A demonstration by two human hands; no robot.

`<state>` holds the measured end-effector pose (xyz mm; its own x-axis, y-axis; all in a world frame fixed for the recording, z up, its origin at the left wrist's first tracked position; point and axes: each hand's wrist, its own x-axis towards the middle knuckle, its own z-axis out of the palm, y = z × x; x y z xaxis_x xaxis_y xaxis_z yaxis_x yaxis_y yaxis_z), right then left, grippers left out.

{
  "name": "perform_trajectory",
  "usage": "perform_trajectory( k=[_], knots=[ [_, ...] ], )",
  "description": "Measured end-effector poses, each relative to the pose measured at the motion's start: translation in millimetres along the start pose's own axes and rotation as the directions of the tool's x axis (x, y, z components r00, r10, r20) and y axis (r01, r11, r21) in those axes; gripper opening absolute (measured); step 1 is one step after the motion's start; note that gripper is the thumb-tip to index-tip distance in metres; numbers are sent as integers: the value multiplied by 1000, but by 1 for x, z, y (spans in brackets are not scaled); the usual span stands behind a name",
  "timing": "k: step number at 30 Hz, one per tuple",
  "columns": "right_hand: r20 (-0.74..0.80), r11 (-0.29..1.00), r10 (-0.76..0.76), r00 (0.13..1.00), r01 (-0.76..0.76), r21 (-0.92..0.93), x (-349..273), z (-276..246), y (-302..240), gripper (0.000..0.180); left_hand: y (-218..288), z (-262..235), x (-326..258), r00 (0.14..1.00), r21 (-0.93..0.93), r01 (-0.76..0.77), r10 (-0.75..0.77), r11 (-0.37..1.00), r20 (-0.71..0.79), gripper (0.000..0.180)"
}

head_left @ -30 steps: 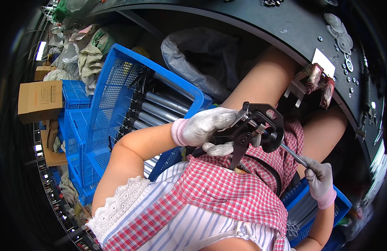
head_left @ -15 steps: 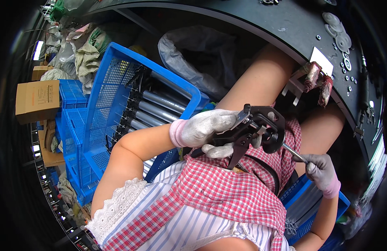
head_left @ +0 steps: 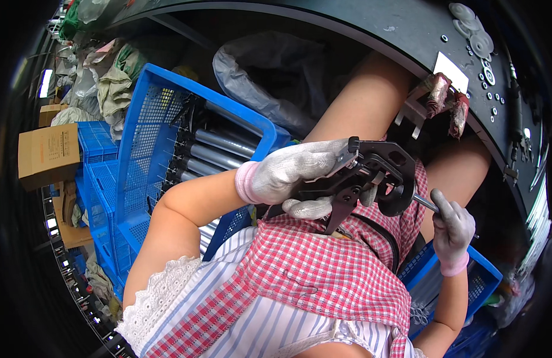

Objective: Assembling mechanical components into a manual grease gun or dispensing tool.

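Above the lap, well short of the curved edge of the dark bench [head_left: 371,25], the black assembly [head_left: 401,159] is held up, with the bare thighs and a stretch of air between it and that edge. On the left, the rim of a blue crate [head_left: 202,88] comes close to the left forearm, while on the right another blue crate [head_left: 480,262] stands just beside the right forearm, so the free space lies mostly over the knees. The crates are perforated plastic; the nearer left one holds smooth, shiny tubes [head_left: 225,142]. A crumpled translucent bag [head_left: 237,80] slumps under the bench, and the lap is covered by a red-and-white checked apron [head_left: 329,256]. The left hand [head_left: 297,173], in a pale knit glove, is closed around the assembly's side, thumb above and fingers below. The right hand [head_left: 452,230], in a greyed glove, grips a slim bright rod [head_left: 427,203] whose other end meets the assembly. The assembly itself is dark, flat-plated and angular, with holes, a rounded lower part and a pointed arm slanting down toward the apron.
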<state>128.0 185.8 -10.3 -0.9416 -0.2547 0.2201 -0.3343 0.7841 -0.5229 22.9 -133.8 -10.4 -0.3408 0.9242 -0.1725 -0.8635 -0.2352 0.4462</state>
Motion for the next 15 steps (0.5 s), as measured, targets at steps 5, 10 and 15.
perform_trajectory(
  k=[5,10,15],
  knots=[
    [-39,962,-143,989,130,-240,-1,-8,2,40,0,-1,2,998,-1,1,-1,1000,-56,84],
    [-42,959,-173,984,158,-237,-7,-5,4,36,1,7,3,999,15,-6,6,1000,-44,82],
    [77,973,145,987,-156,172,-6,0,-8,40,8,9,3,992,151,56,-38,987,-121,82]
  ],
)
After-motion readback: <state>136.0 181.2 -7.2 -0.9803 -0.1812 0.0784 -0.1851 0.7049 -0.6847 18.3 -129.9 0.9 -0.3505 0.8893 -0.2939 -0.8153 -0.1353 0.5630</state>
